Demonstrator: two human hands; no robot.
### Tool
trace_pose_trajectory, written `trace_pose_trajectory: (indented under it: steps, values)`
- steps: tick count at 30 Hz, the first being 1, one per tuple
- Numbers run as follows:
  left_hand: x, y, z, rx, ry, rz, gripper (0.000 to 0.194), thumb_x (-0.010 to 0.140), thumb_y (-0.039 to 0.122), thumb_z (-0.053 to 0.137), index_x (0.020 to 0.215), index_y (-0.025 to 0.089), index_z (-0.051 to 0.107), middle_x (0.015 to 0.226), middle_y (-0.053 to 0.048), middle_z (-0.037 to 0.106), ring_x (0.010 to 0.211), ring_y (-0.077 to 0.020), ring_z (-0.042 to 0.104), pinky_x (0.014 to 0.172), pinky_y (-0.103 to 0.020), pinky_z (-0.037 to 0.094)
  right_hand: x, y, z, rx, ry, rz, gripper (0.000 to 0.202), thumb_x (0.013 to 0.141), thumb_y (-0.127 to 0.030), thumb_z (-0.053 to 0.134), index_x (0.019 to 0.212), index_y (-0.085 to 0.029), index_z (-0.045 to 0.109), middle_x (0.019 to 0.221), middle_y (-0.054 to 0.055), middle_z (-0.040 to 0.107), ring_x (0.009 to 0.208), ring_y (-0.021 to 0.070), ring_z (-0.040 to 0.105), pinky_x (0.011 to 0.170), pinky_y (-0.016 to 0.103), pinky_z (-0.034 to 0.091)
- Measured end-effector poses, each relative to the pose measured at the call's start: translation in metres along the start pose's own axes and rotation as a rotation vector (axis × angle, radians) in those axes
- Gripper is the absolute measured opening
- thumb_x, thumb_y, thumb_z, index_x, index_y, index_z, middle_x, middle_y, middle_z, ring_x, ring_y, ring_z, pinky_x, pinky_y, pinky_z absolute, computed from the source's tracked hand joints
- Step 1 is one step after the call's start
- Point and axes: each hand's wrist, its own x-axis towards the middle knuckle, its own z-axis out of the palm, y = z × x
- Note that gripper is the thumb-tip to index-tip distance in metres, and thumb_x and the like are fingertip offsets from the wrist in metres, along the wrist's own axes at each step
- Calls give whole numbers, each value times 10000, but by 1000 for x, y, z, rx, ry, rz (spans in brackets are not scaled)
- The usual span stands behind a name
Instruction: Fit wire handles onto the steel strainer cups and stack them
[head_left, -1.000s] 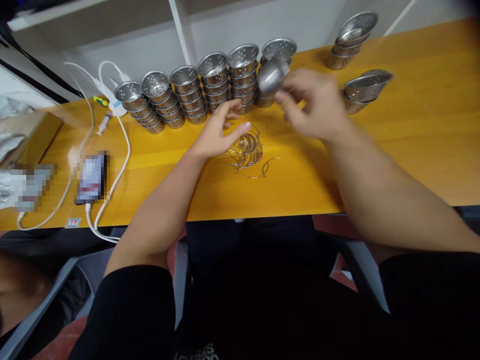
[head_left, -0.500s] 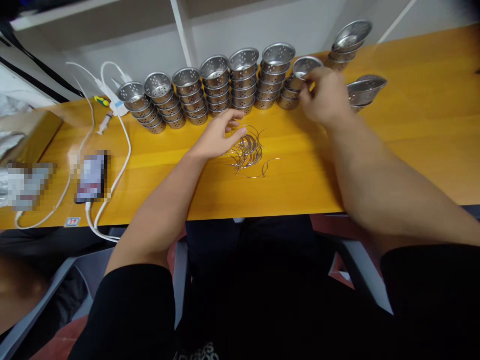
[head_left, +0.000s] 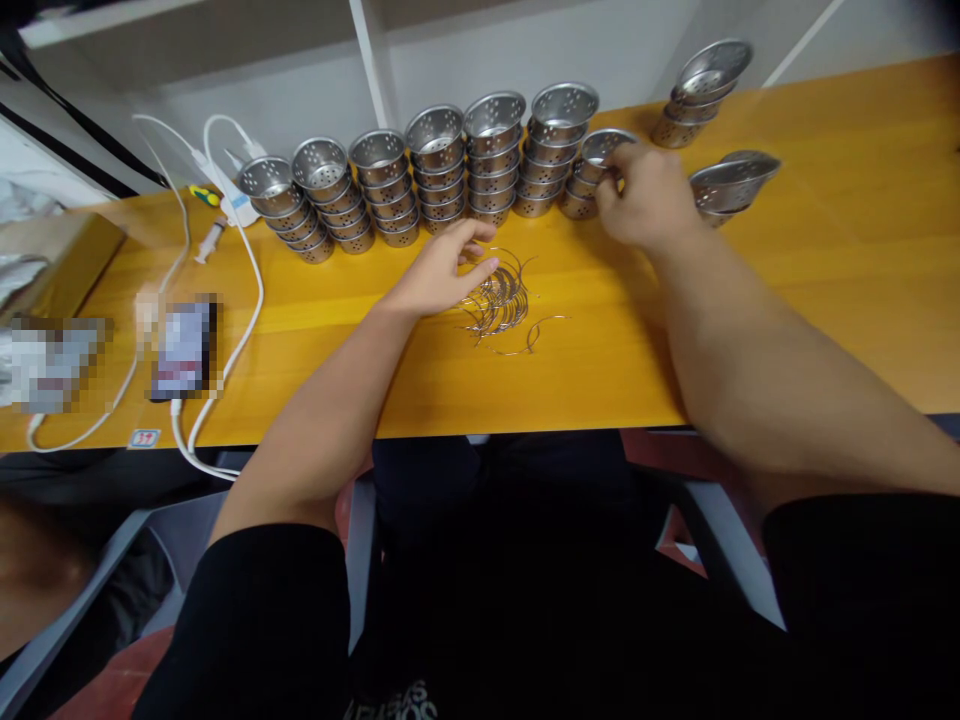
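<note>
My right hand (head_left: 649, 195) pinches the rim of a perforated stainless-steel cup (head_left: 598, 150) on top of a short stack. Part of that rim is hidden behind my fingers. My left hand (head_left: 446, 265) rests near the table with its fingers loosely apart, holding nothing I can see. Beside its thumb lies a tangled pile of thin curved metal wires (head_left: 504, 300), with one or two loose pieces in front. A row of similar stacked cups (head_left: 436, 140) stands behind my left hand.
On the right are a leaning stack of cups (head_left: 686, 115) and a tilted pair of cups (head_left: 731, 185). A phone (head_left: 182, 350) with white cables, a power strip (head_left: 238, 208), a syringe (head_left: 210, 243) and a cardboard box (head_left: 82, 265) occupy the left. Another person's arm shows lower left.
My right hand has lowered slightly, and the cup in it sits lower on its stack. My left hand has stayed by the wires. The view has shifted a little.
</note>
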Motion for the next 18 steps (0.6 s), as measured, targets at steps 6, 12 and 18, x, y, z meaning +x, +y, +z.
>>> trace_pose_trajectory:
  steps: [6, 12, 18]
  values:
    - [0, 0, -1, 4, 3, -15, 405, 1177, 326, 845, 1569, 247, 787, 1676, -173, 845, 1404, -313, 893, 1295, -513, 762, -2, -14, -7, 38, -33, 62, 486, 1137, -114, 799, 1001, -326, 384, 1436, 173, 856, 1337, 394, 788, 1258, 608, 613]
    - [-2, 0, -4, 13, -2, -34, 428, 1185, 355, 850, 1594, 255, 776, 1692, -172, 837, 1429, -311, 886, 1311, -511, 747, -5, -10, 1, 158, -12, 26, 352, 1112, -86, 847, 1263, -317, 629, 1708, 166, 779, 1473, 367, 734, 1378, 597, 547]
    - [0, -6, -2, 24, -10, -22, 425, 1180, 342, 850, 1593, 273, 784, 1671, -167, 837, 1407, -316, 894, 1293, -528, 752, -1, 10, -7, 152, 136, -91, 507, 1205, -76, 751, 1694, -198, 701, 1811, 239, 720, 1692, 319, 659, 1496, 489, 484]
